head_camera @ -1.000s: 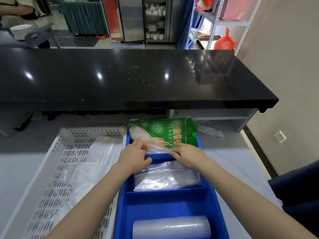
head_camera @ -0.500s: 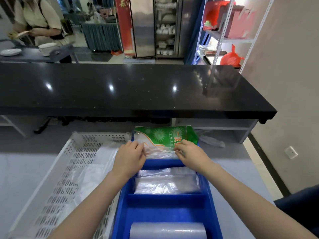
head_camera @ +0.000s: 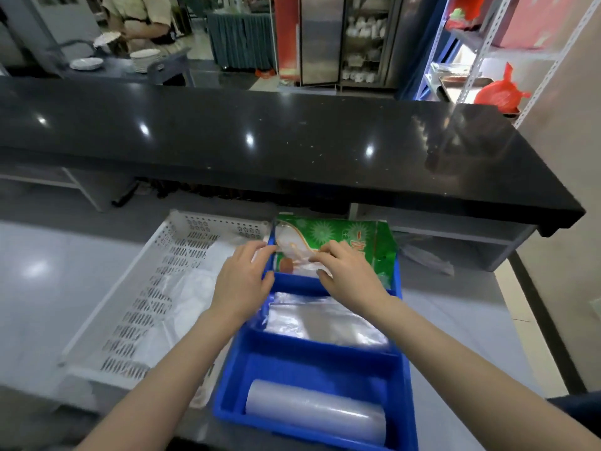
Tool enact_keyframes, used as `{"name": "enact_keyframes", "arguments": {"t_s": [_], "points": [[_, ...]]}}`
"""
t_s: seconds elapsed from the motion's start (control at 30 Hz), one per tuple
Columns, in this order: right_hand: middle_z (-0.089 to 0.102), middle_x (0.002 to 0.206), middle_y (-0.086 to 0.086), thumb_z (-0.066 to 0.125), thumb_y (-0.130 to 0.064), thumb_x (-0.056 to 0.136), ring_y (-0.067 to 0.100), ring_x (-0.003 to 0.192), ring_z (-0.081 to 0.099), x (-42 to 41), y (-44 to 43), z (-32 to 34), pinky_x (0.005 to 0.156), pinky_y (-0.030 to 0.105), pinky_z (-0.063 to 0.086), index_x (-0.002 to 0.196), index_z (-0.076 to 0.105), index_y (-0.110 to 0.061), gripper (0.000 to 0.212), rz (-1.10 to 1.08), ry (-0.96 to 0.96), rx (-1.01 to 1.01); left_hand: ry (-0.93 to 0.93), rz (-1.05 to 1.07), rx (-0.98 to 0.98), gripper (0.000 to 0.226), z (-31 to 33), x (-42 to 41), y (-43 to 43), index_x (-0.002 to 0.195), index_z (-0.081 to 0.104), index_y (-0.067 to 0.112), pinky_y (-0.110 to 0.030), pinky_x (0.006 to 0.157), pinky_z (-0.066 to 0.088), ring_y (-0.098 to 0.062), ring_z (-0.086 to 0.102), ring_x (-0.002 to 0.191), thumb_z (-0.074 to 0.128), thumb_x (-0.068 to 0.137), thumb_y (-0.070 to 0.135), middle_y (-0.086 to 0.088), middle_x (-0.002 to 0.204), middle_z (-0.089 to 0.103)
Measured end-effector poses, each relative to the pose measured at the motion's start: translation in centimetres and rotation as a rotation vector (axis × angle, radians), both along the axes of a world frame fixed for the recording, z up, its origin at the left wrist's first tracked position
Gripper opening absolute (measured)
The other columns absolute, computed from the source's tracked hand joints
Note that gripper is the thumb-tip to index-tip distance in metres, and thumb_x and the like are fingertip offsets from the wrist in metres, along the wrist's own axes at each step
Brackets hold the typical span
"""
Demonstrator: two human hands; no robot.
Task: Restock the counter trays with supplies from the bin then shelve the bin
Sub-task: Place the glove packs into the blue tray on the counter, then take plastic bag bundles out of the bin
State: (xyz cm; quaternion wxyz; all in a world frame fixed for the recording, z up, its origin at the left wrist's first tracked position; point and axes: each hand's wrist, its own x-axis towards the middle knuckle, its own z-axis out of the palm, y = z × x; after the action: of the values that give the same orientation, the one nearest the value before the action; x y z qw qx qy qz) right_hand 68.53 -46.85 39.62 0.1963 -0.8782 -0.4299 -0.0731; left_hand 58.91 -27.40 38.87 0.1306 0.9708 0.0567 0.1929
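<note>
Left hand: fingers loosely curled, resting on the far left rim of the tray, fingertips at the edge of the green packet; no clear grip visible.
Right hand: fingers bent, pressing down on the green packet, pinching clear film at its front.
Green packet: in the far compartment of the blue tray, leaning against the back wall.
Blue tray: on the grey counter, three compartments.
Clear bags: flat in the middle compartment.
Plastic roll: lying crosswise in the near compartment.
White bin: just left of the tray, touching it, thin plastic inside.
</note>
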Motion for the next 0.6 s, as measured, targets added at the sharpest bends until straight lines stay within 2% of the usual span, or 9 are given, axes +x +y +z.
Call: {"name": "enact_keyframes", "arguments": {"t_s": [0.1, 0.17, 0.33, 0.5, 0.6], "points": [[0.062, 0.108, 0.008, 0.055, -0.011, 0.089, 0.030, 0.099, 0.055, -1.8, 4.0, 0.6, 0.082, 0.041, 0.046, 0.110, 0.068, -0.012, 0.025, 0.130, 0.021, 0.014, -0.001, 0.126, -0.021, 0.038, 0.9, -3.6, 2.6, 0.122, 0.058, 0.015, -0.039, 0.076, 0.052, -0.025, 0.057, 0.104, 0.063, 0.084, 0.014, -0.005, 0.119, 0.059], [0.061, 0.112, 0.007, 0.054, -0.014, 0.091, 0.028, 0.104, 0.053, -3.6, 7.1, 0.8, 0.087, 0.038, 0.044, 0.116, 0.066, -0.013, 0.027, 0.223, 0.046, 0.010, 0.013, 0.233, -0.049, 0.034, 1.3, -6.7, 4.6, 0.121, 0.058, 0.018, -0.039, 0.073, 0.052, -0.024, 0.057, 0.103, 0.059, 0.086, 0.017, -0.001, 0.116, 0.060], [0.058, 0.121, 0.002, 0.051, -0.020, 0.095, 0.022, 0.113, 0.051, -10.0, 15.4, 1.1, 0.093, 0.031, 0.041, 0.121, 0.061, -0.019, 0.028, 0.454, 0.080, -0.038, 0.035, 0.498, -0.120, 0.026, 1.1, -16.8, 10.0, 0.114, 0.061, 0.023, -0.034, 0.077, 0.049, -0.018, 0.058, 0.101, 0.055, 0.088, 0.020, 0.004, 0.108, 0.064], [0.063, 0.114, 0.007, 0.054, -0.016, 0.091, 0.028, 0.109, 0.054, -18.8, 24.7, 0.5, 0.092, 0.039, 0.044, 0.115, 0.065, -0.015, 0.027, 0.685, 0.092, -0.078, 0.061, 0.733, -0.178, 0.025, -0.9, -29.6, 15.3, 0.111, 0.063, 0.019, -0.036, 0.079, 0.050, -0.022, 0.060, 0.098, 0.053, 0.089, 0.019, -0.001, 0.102, 0.066], [0.063, 0.113, 0.007, 0.053, -0.019, 0.091, 0.028, 0.108, 0.055, -25.1, 29.6, -1.1, 0.091, 0.040, 0.046, 0.113, 0.066, -0.017, 0.026, 0.796, 0.115, -0.134, 0.105, 0.875, -0.219, 0.023, -3.1, -37.8, 17.6, 0.109, 0.063, 0.019, -0.041, 0.073, 0.052, -0.025, 0.061, 0.097, 0.054, 0.087, 0.018, -0.003, 0.102, 0.067]]}}
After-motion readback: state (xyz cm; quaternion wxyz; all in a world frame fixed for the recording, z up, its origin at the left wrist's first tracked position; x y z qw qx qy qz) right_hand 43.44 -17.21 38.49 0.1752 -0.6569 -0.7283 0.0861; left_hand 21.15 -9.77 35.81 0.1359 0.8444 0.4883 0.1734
